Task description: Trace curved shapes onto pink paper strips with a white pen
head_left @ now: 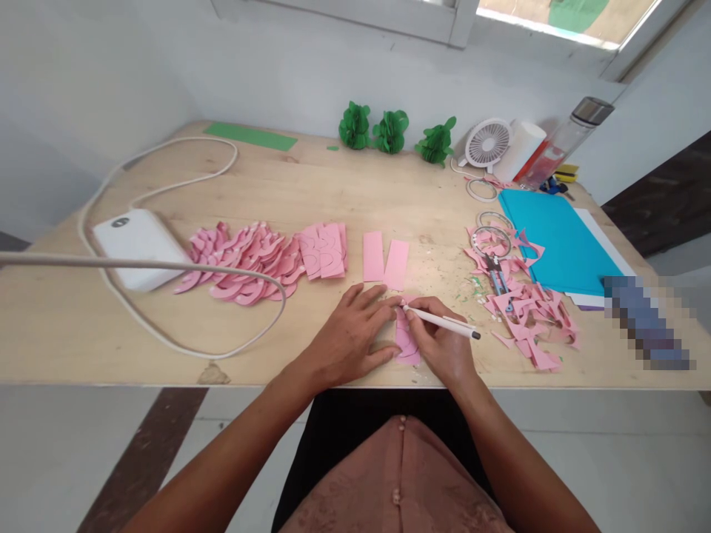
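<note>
White wall with window above; against it, one pale wooden tabletop (311,185). At the near edge, centre: one pink paper strip (407,348) with curved pen lines, lying flat, partly covered by the hands. Left hand (355,333): palm down, fingers loosely spread, index fingertip and thumb tip at the strip's left side, gripping nothing. Right hand (444,348): thumb and fingers pinched around one white pen (444,320), its tip at the strip's upper part. Beyond the hands, two plain pink paper rectangles (373,257), side by side. Left of these, a batch of outlined pink pieces (323,252), then a heap of curved pink cut-outs (249,263). Toward the left edge, one white power bank (141,248). Along the far edge: one green paper strip (249,136), three green paper ornaments (354,126), one white fan (489,143); at the far right corner, one clear bottle (566,144). Toward the right edge, pink scraps (547,318) beside a turquoise sheet (558,244).
</note>
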### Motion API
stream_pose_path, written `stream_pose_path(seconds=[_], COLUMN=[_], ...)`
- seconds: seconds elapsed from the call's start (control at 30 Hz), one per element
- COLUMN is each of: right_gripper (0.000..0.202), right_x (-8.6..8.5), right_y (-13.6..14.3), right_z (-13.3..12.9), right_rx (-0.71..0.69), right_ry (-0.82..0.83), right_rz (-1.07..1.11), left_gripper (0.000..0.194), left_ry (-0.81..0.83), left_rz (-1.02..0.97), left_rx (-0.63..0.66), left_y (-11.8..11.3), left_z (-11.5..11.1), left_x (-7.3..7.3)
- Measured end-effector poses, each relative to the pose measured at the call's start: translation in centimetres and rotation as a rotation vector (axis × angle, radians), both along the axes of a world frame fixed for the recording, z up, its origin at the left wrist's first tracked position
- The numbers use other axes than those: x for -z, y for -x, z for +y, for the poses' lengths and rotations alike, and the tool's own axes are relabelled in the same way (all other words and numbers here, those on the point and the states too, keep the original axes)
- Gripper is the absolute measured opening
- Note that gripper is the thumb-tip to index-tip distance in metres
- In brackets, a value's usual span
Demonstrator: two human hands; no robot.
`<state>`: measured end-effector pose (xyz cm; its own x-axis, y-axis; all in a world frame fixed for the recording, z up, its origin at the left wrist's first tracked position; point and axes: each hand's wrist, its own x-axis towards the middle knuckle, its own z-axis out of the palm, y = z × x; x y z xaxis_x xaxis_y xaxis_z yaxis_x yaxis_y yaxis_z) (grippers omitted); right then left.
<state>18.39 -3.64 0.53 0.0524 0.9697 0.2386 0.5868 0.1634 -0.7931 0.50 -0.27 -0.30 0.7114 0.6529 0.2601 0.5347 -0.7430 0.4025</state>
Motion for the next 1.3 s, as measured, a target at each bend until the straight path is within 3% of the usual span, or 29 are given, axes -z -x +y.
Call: stream_pose_path(seconds=[1.3], right_gripper=[0.014], right_x=[-0.06], right_y=[0.15], right_z=[-0.49], right_rx=[0.025], right_ry=[-0.055], right_rz=[-0.139], left_gripper=[0.037], left_ry=[-0.001], left_rz=[0.006], left_rx=[0.005], left_y=[0.08], left_z=[0.01], left_x=[0.2])
